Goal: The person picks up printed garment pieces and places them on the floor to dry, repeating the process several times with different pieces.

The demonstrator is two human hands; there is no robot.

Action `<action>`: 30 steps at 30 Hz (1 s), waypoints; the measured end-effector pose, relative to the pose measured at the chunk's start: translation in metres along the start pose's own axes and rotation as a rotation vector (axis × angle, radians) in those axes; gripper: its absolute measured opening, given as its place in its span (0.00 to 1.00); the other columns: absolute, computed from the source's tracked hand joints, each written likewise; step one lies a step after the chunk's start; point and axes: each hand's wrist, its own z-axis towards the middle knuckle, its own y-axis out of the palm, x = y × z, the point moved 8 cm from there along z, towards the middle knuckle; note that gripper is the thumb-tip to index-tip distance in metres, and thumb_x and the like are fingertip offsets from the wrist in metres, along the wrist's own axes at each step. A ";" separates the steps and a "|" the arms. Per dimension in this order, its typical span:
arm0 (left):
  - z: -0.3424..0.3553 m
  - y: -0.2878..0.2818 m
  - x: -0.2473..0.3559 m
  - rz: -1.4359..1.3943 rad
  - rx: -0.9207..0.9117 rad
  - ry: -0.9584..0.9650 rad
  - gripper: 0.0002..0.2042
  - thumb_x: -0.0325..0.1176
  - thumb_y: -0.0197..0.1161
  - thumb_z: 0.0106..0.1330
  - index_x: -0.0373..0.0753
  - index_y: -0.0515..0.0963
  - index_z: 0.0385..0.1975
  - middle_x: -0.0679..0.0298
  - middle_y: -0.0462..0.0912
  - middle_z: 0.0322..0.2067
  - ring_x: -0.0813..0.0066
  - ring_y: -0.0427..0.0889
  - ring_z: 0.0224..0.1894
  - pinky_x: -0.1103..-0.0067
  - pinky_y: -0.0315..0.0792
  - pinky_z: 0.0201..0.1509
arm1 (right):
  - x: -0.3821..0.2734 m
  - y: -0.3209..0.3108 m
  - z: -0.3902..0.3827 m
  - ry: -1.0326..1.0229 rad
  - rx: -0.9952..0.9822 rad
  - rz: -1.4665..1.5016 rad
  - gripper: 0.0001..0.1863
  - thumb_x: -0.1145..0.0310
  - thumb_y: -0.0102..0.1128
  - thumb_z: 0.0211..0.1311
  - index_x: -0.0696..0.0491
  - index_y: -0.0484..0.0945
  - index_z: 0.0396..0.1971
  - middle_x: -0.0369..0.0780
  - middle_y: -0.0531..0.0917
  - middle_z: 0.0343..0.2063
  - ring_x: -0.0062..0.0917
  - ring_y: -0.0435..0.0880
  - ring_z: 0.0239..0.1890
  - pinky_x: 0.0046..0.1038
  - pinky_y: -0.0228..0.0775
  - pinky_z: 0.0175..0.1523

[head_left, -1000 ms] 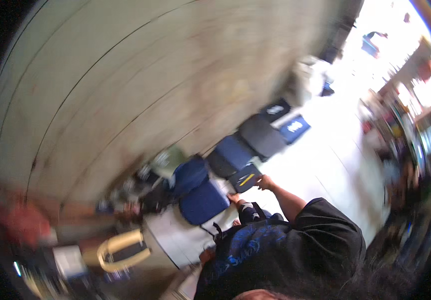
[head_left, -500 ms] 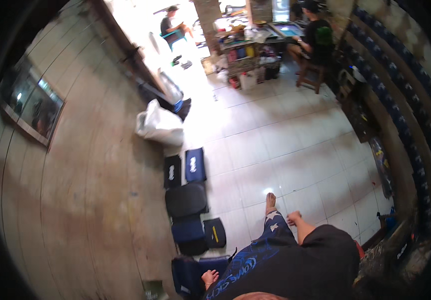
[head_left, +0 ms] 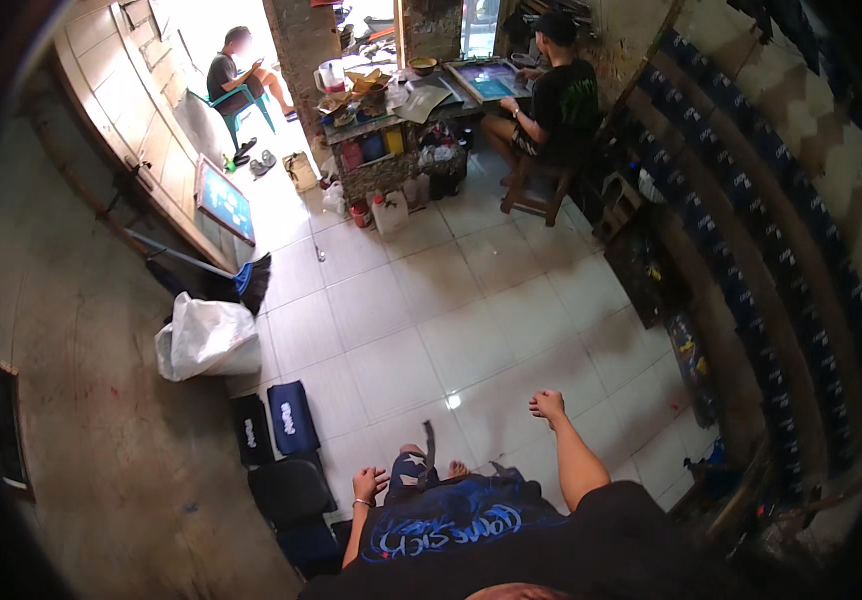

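My left hand (head_left: pixel 371 484) hangs beside my dark shirt, close to the black padded item (head_left: pixel 291 488). Its fingers are loosely apart and nothing is in them. Out in front over the tiles, my right hand (head_left: pixel 547 404) has its fingers curled in, with nothing visible in it. Below my shirt (head_left: pixel 451 525) show patterned shorts (head_left: pixel 409 470) and part of a bare foot (head_left: pixel 458 468). A blue printed pouch (head_left: pixel 294 417) and a black printed pouch (head_left: pixel 251 430) lie by the left wall, beyond my left hand.
A white sack (head_left: pixel 209 338) and a broom (head_left: pixel 251 283) stand along the left wall, before a framed panel (head_left: pixel 225 198). Ahead is a cluttered workbench (head_left: pixel 391 175), with a person (head_left: pixel 556 95) seated on a stool. Another person (head_left: pixel 241 75) sits outside. Dark printed pieces (head_left: pixel 741 190) line the right.
My view has swung left and forward, bringing the bench and doorway nearer. My right arm reaches further out, and my left hand has come away from the dark blue items at the lower left.
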 end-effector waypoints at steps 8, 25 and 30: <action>0.152 0.070 0.164 0.263 0.040 -0.140 0.13 0.34 0.47 0.64 0.33 0.67 0.43 0.56 0.80 0.34 0.64 0.82 0.28 0.75 0.75 0.22 | -0.065 0.046 0.120 0.122 0.041 0.093 0.06 0.71 0.51 0.56 0.56 0.75 0.29 0.40 0.79 0.22 0.23 0.79 0.21 0.24 0.71 0.23; 0.413 0.389 0.663 0.286 -0.038 0.118 0.13 0.32 0.48 0.64 0.32 0.67 0.44 0.55 0.81 0.34 0.67 0.82 0.29 0.77 0.75 0.26 | -0.264 0.116 0.420 0.129 -0.088 -0.330 0.12 0.58 0.56 0.46 0.48 0.79 0.29 0.40 0.80 0.29 0.30 0.79 0.32 0.33 0.70 0.36; 0.467 0.406 0.687 0.402 0.019 -0.006 0.11 0.34 0.49 0.62 0.33 0.70 0.38 0.55 0.81 0.33 0.65 0.82 0.28 0.74 0.74 0.25 | -0.509 0.083 0.501 0.089 0.062 0.066 0.07 0.72 0.49 0.53 0.53 0.75 0.20 0.39 0.77 0.16 0.23 0.75 0.15 0.24 0.70 0.24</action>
